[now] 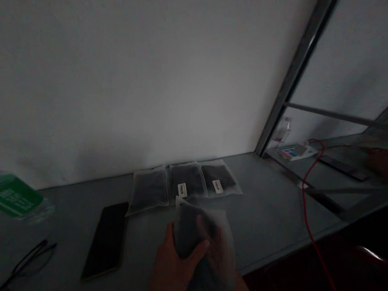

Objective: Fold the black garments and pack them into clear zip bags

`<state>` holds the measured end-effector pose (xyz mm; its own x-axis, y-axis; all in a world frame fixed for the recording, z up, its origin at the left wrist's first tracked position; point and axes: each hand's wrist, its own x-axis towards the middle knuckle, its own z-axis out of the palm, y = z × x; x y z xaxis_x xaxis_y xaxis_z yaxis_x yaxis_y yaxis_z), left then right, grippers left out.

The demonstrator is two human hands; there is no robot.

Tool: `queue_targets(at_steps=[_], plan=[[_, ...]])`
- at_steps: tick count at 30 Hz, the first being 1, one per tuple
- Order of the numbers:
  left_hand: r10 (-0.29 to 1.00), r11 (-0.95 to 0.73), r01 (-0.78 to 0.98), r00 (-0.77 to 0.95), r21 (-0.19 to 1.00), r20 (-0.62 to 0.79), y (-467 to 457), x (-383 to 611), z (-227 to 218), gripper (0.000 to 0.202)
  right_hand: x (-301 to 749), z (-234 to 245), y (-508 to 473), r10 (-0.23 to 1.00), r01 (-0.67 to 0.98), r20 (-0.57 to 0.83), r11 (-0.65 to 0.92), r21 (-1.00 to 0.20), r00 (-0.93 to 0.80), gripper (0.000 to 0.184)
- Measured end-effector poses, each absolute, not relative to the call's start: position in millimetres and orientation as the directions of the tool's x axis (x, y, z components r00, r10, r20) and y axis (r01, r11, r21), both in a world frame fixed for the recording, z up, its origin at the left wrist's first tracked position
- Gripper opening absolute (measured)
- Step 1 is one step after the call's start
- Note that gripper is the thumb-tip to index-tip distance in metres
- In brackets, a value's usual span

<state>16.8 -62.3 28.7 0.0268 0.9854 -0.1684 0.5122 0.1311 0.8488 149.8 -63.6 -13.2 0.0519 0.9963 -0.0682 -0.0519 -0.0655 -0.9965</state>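
Observation:
My left hand point(172, 268) is closed on a frosted plastic bag point(198, 239) with something dark inside, thumb pressed across its front. My right hand point(224, 248) shows dimly through the bag's right side and grips it from behind. I hold the bag just above the grey table point(269, 212), near its front edge. Three similar flat bags of dark material lie side by side by the wall: one on the left point(149, 189), one in the middle point(186, 180) and one on the right point(220, 179).
A dark phone point(106, 239) lies left of my hands. A green-labelled bottle point(9, 196) and a black cable point(21, 268) are at far left. A red cable point(306, 212) hangs over the right edge. Beyond a metal frame point(297, 66), another person's hand point(385, 162) rests on a neighbouring table.

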Motion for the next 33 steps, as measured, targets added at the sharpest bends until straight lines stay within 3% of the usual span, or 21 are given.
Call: queue_targets(at_steps=[5, 11, 15, 17, 20, 25, 28, 33], plan=[[0.98, 0.169, 0.391, 0.032, 0.905, -0.197, -54.2, 8.9, 30.9, 0.058, 160.7, 1.4, -61.8, 0.987, -0.088, -0.101, -0.091, -0.992, 0.124, 0.054], [0.961, 0.258, 0.263, -0.168, 0.93, -0.219, -46.0, 10.2, 24.0, 0.054, 182.5, -13.2, -71.9, 0.926, -0.301, -0.155, -0.048, -0.953, 0.345, 0.056], [0.983, 0.18, 0.186, -0.077, 0.966, -0.168, -49.6, 22.4, 17.3, 0.055, 176.5, -9.3, -76.1, 0.959, -0.416, -0.243, -0.163, -0.894, 0.146, 0.081], [0.989, 0.144, 0.199, -0.007, 0.969, -0.146, -49.3, 22.6, 14.5, 0.058, 177.9, -3.5, -76.5, 0.949, -0.362, -0.291, -0.232, -0.903, 0.119, 0.08], [0.979, 0.183, 0.164, 0.058, 0.969, -0.195, -43.0, 17.4, 12.8, 0.065, 187.9, -0.8, -77.9, 0.937, -0.262, -0.321, -0.278, -0.924, 0.141, 0.062], [0.945, 0.327, 0.018, -0.001, 0.945, -0.327, -31.3, 20.4, 19.1, 0.053, 199.5, -11.5, -81.7, 0.949, -0.255, -0.315, -0.298, -0.92, 0.025, 0.061], [0.925, 0.377, -0.005, -0.044, 0.926, -0.377, -31.7, 29.1, 21.4, 0.049, 200.4, -12.8, -83.1, 0.942, -0.252, -0.33, -0.306, -0.918, 0.06, 0.062], [0.954, 0.281, -0.073, -0.082, 0.957, -0.287, -34.5, 42.2, 13.1, 0.05, 213.1, -9.4, -86.8, 0.945, -0.172, -0.324, -0.312, -0.934, 0.045, 0.055]])
